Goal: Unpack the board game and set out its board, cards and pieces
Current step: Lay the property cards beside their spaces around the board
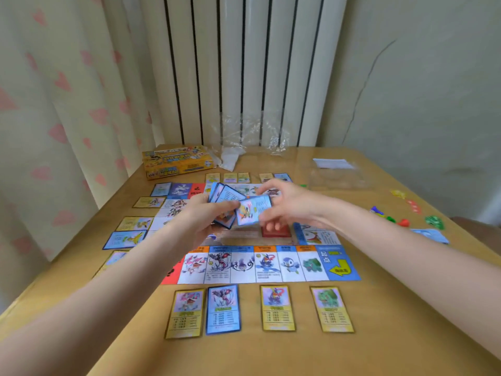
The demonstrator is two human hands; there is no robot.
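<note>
Two bare, sleeveless forearms [108, 291]

Little legible print on the game

The board [260, 263] shows a yellow arrow sign on its blue corner square at lower right of centre; its red squares bear question marks. Print on the cards [276, 308] and the yellow box [176, 164], upper left, is too blurred to read.

Both bare forearms reach forward from the bottom corners and meet above the middle of the board [260, 264]. The left hand [206, 215] grips a fanned stack of cards [225, 202], thumb on top. The right hand [287, 202] pinches one card [253, 210] beside that fan, its lower fingers [273, 226] loosely curled.
</note>
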